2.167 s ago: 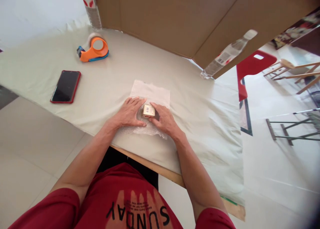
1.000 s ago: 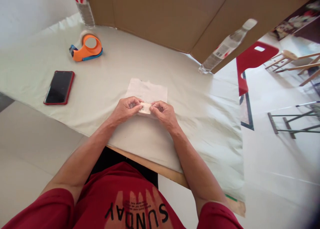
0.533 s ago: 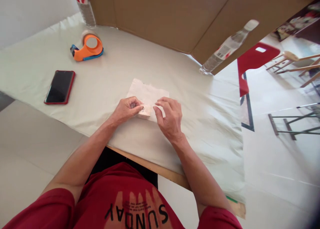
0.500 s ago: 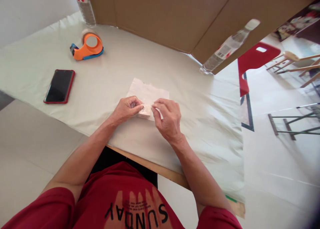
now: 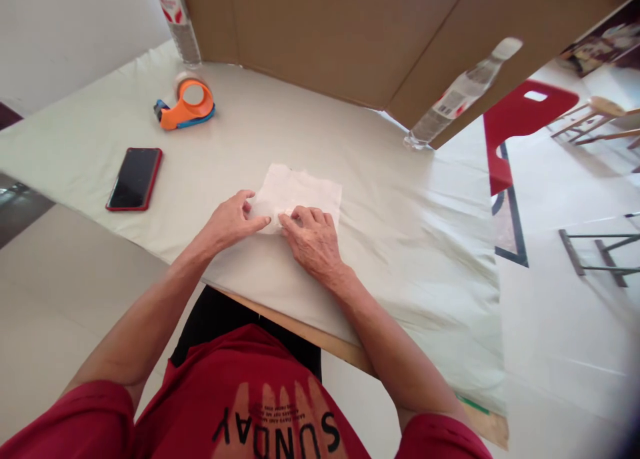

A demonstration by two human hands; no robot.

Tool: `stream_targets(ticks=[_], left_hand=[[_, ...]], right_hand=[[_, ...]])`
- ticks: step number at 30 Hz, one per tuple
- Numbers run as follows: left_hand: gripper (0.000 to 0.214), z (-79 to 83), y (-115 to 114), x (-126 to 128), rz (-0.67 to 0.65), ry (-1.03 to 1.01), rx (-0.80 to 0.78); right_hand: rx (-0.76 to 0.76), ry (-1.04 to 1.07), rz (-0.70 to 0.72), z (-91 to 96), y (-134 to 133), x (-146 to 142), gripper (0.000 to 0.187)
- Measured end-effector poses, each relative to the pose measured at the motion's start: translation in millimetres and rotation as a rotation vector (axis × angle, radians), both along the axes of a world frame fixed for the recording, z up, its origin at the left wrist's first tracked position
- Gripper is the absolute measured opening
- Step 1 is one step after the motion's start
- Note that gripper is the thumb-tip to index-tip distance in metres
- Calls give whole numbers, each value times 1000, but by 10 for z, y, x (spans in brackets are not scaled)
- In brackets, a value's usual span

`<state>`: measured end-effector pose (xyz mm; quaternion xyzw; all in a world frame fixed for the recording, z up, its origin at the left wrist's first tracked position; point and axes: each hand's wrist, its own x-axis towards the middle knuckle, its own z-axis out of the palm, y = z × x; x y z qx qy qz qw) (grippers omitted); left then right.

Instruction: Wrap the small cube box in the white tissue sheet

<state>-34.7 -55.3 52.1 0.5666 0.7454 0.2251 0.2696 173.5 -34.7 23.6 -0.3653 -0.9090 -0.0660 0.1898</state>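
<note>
A thin white sheet (image 5: 307, 187), like tissue or soft paper, lies flat on the covered table. My right hand (image 5: 313, 242) rests on its near part, thumb and fingertips drawn together around a small whitish thing that the fingers mostly hide. I cannot make out its kind. To the left, my left hand (image 5: 231, 222) is open, its thumb pointing at the right fingertips and its fingers apart at the sheet's left edge. Between thumb and forefinger shows a pale, translucent patch, and I cannot tell whether it is a fold of the sheet or a separate piece.
Left of the hands lies a phone (image 5: 134, 179) with a red case. Behind it sits an orange and blue tape dispenser (image 5: 187, 105). A cardboard panel (image 5: 320, 39) stands at the back, with a plastic bottle (image 5: 179, 25) at its left and another bottle (image 5: 457, 95) at its right.
My left hand has moved left and opened from its pinch. My right hand has shifted left and down onto the sheet. The small pale block seen between them is now largely covered.
</note>
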Motion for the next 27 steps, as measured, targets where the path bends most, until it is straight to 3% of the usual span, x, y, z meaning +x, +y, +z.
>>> stream_targets(ticks=[4, 8, 10, 16, 20, 23, 27], left_hand=[[80, 62, 76, -6, -3, 23, -103], [52, 72, 182, 6, -27, -96, -211], [39, 65, 209, 5, -45, -110, -211], [41, 96, 239, -17, -89, -99, -93], [43, 124, 297, 7, -72, -79, -177], [33, 109, 340, 34, -81, -122, -262], [19, 54, 345, 67, -80, -168, -199]], right_hand=[[-7, -6, -4, -14, 8, -22, 24], [21, 0, -2, -34, 11, -19, 24], [29, 5, -1, -41, 11, -19, 24], [-1, 6, 1, -54, 14, -26, 24], [-13, 4, 4, -70, 20, -30, 25], [-5, 3, 5, -82, 22, -31, 24], [14, 12, 9, -91, 21, -32, 22]])
